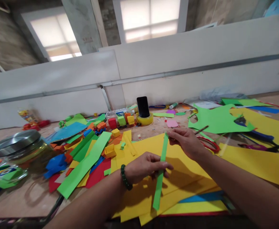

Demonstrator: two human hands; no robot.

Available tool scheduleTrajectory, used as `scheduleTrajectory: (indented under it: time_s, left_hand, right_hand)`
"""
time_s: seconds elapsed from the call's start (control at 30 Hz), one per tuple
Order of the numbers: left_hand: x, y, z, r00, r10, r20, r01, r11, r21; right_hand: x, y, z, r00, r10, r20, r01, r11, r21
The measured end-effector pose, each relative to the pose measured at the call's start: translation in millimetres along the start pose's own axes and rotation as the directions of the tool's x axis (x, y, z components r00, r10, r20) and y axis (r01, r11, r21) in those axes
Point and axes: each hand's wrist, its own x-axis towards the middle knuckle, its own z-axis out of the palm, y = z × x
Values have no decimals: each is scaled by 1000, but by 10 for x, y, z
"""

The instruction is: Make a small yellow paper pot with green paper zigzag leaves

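Observation:
A narrow green paper strip (160, 187) hangs at a slant above a stack of yellow paper sheets (184, 162). My left hand (147, 167), a dark green beaded bracelet (125, 177) on its wrist, pinches the strip around its middle between thumb and fingers. At the strip's upper end, my right hand (184, 142) grips it with closed fingertips. A thin dark stick (202, 129) pokes out beside the right hand; whether the hand holds it I cannot tell. Blue and light yellow sheets (196, 207) show under the stack's front edge.
Left of the stack lie green strips (87, 163) and several folded paper cubes (110, 151). A glass jar (22, 149) with a metal lid stands far left. Behind, a phone (143, 106) leans upright on a yellow tape roll (145, 119). Scissors (270, 148) and cut green paper (215, 119) lie right.

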Motion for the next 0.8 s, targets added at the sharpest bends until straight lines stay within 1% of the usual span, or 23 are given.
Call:
scheduleTrajectory:
  time_s: [0.1,0.17,0.23,0.3,0.37,0.43,0.47,0.5,0.6,0.67,0.73,0.77,0.8]
  left_hand:
    - [-19,8,-13,998,-12,64,10,999,38]
    - [-19,6,-32,999,7,43,-9,999,41]
    - [-8,8,-61,998,41,-53,-41,999,-16]
    - [7,20,-101,975,74,-209,-99,989,-113]
    - [15,44,-153,934,84,-349,-158,970,-187]
    - [13,74,-208,891,87,-446,-205,952,-225]
    - [10,87,-233,873,88,-480,-225,945,-237]
    - [7,98,-253,858,86,-507,-242,937,-251]
    - [11,109,-283,832,77,-550,-278,915,-293]
    - [25,98,-275,826,73,-559,-283,911,-299]
    - [40,84,-251,829,68,-554,-273,915,-297]
    - [44,79,-237,834,63,-548,-268,914,-303]
    - [45,77,-223,842,59,-537,-266,910,-317]
  right_hand:
    - [25,13,-31,996,-44,-76,45,999,13]
    - [48,26,-48,993,-51,-107,53,998,19]
    - [63,42,-47,992,-50,-116,53,998,18]
    - [46,62,-21,991,-67,-117,68,998,-2]
    - [-11,87,29,983,-157,-92,148,985,-93]
    - [-101,115,91,952,-306,-3,296,923,-245]
    - [-149,130,121,921,-384,74,387,867,-314]
    - [-194,145,149,877,-453,158,479,800,-363]
    - [-288,187,210,730,-579,364,684,617,-391]
    - [-312,205,230,642,-608,467,767,517,-381]
    - [-318,202,233,563,-606,562,826,423,-371]
    - [-320,193,230,529,-607,593,848,384,-364]
    - [-324,181,225,506,-610,609,862,355,-361]
